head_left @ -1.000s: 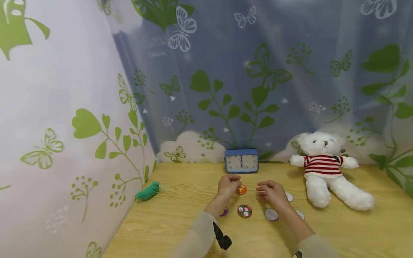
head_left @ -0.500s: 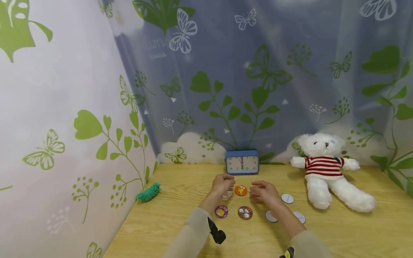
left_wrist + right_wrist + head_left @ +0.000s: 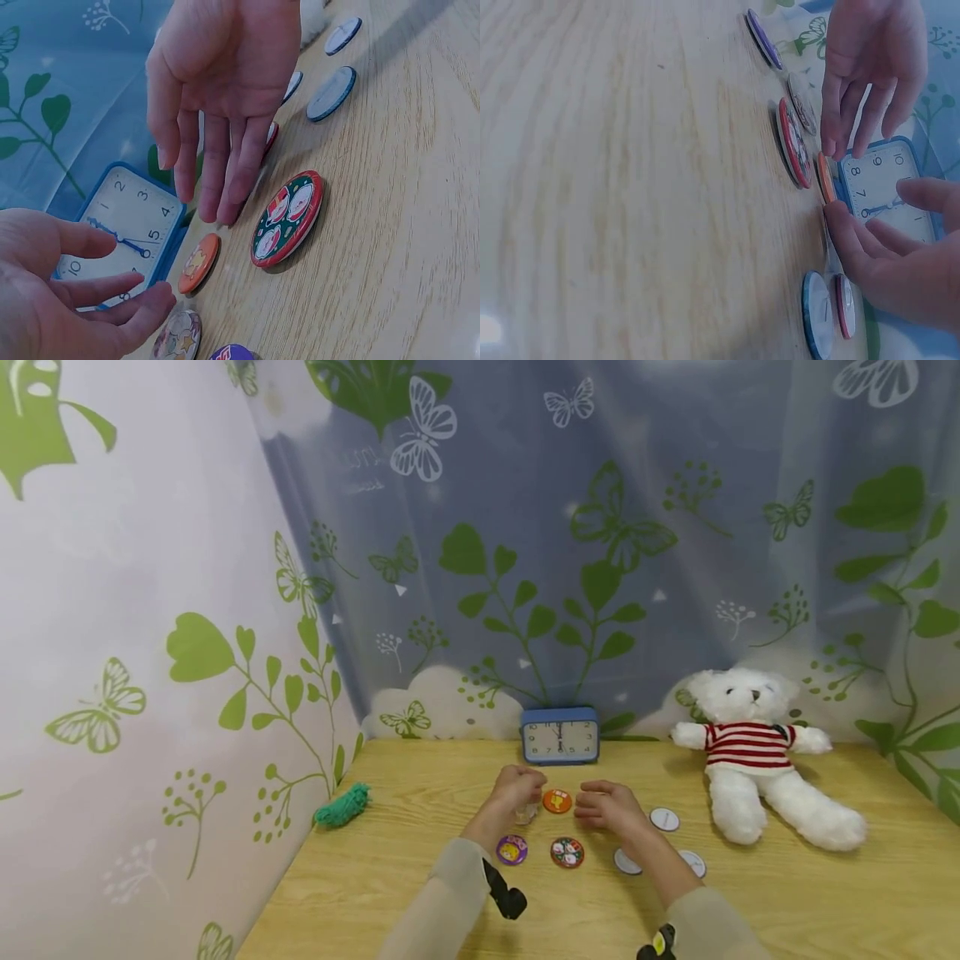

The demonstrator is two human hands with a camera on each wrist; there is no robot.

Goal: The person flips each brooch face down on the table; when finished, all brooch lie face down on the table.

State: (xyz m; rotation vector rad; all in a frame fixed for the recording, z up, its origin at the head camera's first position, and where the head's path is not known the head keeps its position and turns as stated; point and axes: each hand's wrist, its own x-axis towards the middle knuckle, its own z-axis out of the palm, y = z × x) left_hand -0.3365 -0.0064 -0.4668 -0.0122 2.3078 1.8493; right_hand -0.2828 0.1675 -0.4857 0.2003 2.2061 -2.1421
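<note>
My left hand (image 3: 517,789) hovers over the wooden table with fingers loosely bent and holding nothing. Beside it lies an orange button badge (image 3: 557,801), and a pale patterned badge (image 3: 178,336) is partly covered by that hand in the head view. Nearer me are a purple badge (image 3: 512,850) and a red-rimmed badge with a green picture (image 3: 567,852). My right hand (image 3: 609,806), relaxed and with nothing in it, faces the left across the orange badge. Close by it, several badges lie white back up, including one (image 3: 664,819) right of the hand and one (image 3: 331,94) partly under the forearm.
A blue alarm clock (image 3: 560,737) stands behind the hands against the patterned curtain. At the right sits a white teddy bear (image 3: 752,752) in a striped shirt. A green fuzzy object (image 3: 342,806) lies at the table's left edge.
My left hand has drawn left, off the orange badge, uncovering it along with the purple and pale badges. My right hand has shifted a little left, toward the orange badge.
</note>
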